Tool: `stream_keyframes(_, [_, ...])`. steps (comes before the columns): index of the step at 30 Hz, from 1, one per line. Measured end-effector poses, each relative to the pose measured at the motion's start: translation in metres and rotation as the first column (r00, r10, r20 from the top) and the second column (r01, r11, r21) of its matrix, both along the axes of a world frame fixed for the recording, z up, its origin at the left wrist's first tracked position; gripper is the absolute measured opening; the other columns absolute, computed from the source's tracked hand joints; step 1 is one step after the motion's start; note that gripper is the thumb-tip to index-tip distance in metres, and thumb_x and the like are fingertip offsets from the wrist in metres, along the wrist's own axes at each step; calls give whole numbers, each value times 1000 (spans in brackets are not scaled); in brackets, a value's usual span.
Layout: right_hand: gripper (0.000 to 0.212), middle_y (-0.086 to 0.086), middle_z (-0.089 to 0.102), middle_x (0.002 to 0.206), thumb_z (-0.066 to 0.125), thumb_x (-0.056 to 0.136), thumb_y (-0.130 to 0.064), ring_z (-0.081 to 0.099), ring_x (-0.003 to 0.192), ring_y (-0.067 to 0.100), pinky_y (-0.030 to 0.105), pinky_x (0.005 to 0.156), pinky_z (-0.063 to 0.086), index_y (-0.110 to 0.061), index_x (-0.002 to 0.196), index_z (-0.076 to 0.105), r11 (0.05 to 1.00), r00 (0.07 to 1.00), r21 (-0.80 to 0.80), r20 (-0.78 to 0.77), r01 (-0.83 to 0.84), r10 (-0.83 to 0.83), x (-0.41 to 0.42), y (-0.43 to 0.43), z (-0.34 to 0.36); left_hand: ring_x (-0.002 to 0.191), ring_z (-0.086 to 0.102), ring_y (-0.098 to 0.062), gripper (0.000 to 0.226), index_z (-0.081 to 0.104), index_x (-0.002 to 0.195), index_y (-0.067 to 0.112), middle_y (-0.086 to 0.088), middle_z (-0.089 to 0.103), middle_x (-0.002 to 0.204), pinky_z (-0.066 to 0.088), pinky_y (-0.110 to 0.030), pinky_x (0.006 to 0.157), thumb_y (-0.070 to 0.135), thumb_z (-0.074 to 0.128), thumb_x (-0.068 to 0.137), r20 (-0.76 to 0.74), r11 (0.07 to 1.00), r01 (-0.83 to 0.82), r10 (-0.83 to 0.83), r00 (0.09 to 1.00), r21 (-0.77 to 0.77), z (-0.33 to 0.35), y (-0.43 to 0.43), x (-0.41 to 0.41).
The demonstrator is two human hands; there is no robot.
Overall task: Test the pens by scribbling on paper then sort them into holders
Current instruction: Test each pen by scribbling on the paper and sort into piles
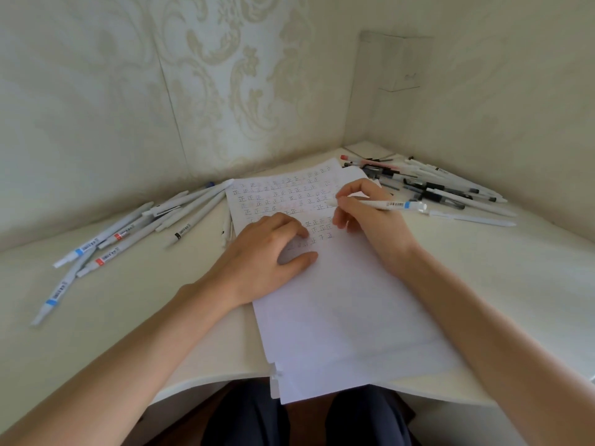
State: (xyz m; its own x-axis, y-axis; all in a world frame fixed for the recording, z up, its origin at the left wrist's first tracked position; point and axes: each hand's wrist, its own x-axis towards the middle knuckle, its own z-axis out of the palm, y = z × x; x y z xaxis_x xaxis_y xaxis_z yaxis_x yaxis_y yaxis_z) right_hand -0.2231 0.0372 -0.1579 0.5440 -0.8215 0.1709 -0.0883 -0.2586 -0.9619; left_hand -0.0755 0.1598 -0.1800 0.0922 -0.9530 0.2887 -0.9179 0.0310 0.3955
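Over the paper, right hand grips pen

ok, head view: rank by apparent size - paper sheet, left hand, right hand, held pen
1. paper sheet
2. left hand and right hand: look alike, not ranked
3. blue-banded white pen, thin, partly covered by the right hand

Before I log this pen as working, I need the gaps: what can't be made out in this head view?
All in the head view:
Whether the pen tip touches the paper: blurred, partly behind the right hand fingers.
Marks under the left hand: covered by it.
Label print on the left pile: too small, blurred.
Right pile count: pens overlap.
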Motion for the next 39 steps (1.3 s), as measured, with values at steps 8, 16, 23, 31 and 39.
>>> stream_keyframes(8, [32, 10, 37, 60, 61, 77, -8, 33, 56, 18, 25, 46, 24, -15, 60, 35, 979, 972, -165, -181, 117, -147, 2, -8, -1, 136, 10, -3, 63, 32, 137, 47, 9, 21, 152, 1, -12, 104, 76, 26, 81, 98, 967, 145, -168, 981, 209, 0, 1, -5])
stream_keyframes(16, [26, 5, 38, 51, 59, 79, -6, 31, 40, 8, 17, 38, 25, -12, 63, 40, 980, 975, -185, -190, 79, -115, 4, -8, -5, 134, 14, -4, 72, 35, 135, 48, 8, 26, 150, 5, -14, 104, 75, 16, 71, 107, 974, 146, -166, 980, 172, 0, 1, -6])
stream_keyframes(23, [25, 1, 35, 53, 58, 79, -8, 28, 44, 9, 18, 39, 23, -12, 64, 39, 971, 967, -223, -214, 88, -137, 4, -10, -7, 131, 13, -1, 71, 37, 135, 47, 8, 27, 149, 5, -11, 102, 75, 18, 72, 99, 975, 151, -169, 981, 163, 0, 1, -5])
stream_keyframes(31, [32, 0, 31, 54, 57, 77, -5, 30, 53, 15, 20, 42, 23, -15, 59, 33, 972, 966, -218, -216, 93, -141, 4, -9, -6, 133, 16, -4, 71, 37, 134, 48, 10, 27, 149, 7, -14, 103, 75, 18, 71, 91, 974, 141, -159, 983, 176, 0, 2, -6])
stream_keyframes(39, [26, 4, 34, 54, 57, 78, -5, 30, 47, 13, 22, 41, 24, -13, 62, 37, 973, 970, -212, -206, 86, -131, 3, -9, -5, 133, 14, -3, 71, 36, 134, 50, 10, 26, 149, 7, -15, 104, 76, 18, 70, 79, 973, 141, -158, 984, 183, 0, 1, -5])
